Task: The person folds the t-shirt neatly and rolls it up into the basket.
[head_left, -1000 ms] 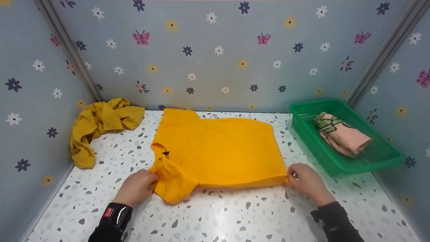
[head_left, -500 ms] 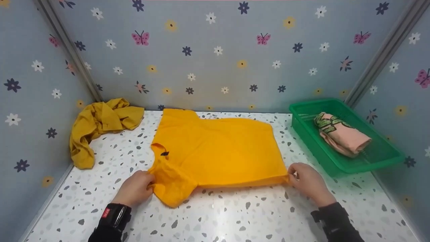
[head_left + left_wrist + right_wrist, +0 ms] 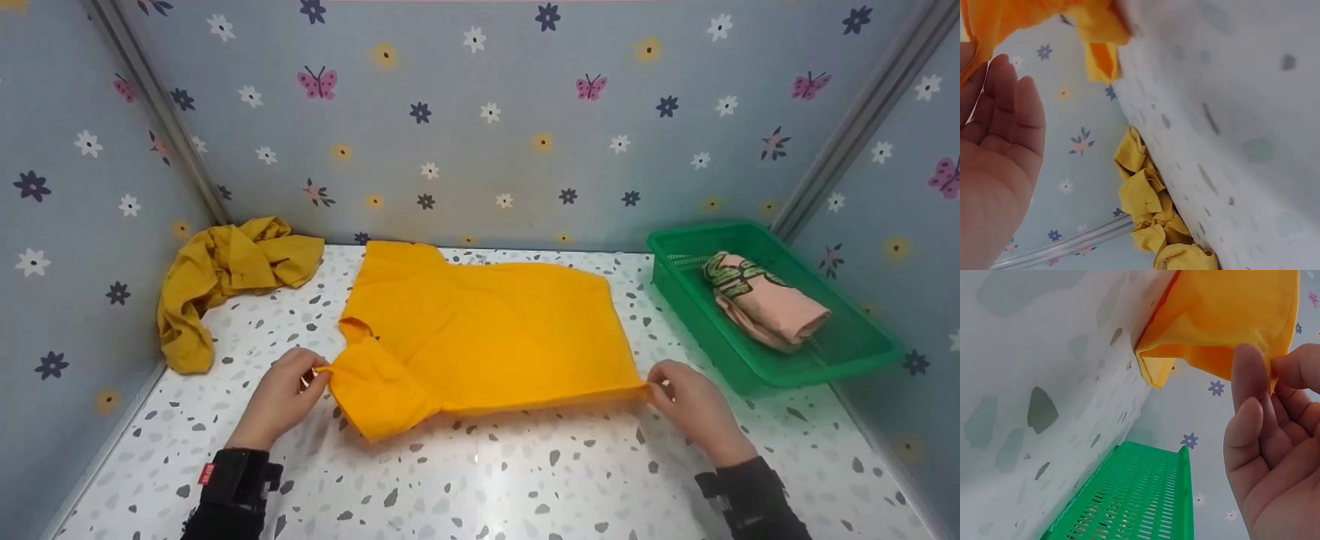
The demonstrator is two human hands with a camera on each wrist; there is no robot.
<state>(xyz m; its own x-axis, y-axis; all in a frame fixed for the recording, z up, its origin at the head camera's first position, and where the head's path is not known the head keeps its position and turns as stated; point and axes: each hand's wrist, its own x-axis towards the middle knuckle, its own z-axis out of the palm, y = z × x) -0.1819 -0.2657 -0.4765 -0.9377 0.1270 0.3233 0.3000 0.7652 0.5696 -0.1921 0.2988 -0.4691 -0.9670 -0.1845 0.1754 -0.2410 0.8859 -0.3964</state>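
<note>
An orange-yellow T-shirt [image 3: 517,330] lies spread sideways on the speckled table, its neck opening to the left and hem to the right. My left hand [image 3: 281,397] pinches the near shirt edge by the sleeve and collar between thumb and finger. At the hem's near corner, my right hand [image 3: 694,405] pinches the cloth the same way. Between both hands the near side edge is drawn taut and slightly raised. The right wrist view shows thumb and forefinger on the hem corner, the other fingers of the right hand [image 3: 1280,439] loosely bent.
A crumpled mustard garment [image 3: 232,274] lies in the back left corner. On the right stands a green plastic basket [image 3: 701,330] holding a folded pink garment [image 3: 780,307] with a green print. Flower-patterned walls [image 3: 480,172] enclose the table on three sides.
My left hand has moved up and left along the shirt's sleeve end, pulling that edge out and lifting it. The collar label is now covered. The right hand has hardly moved.
</note>
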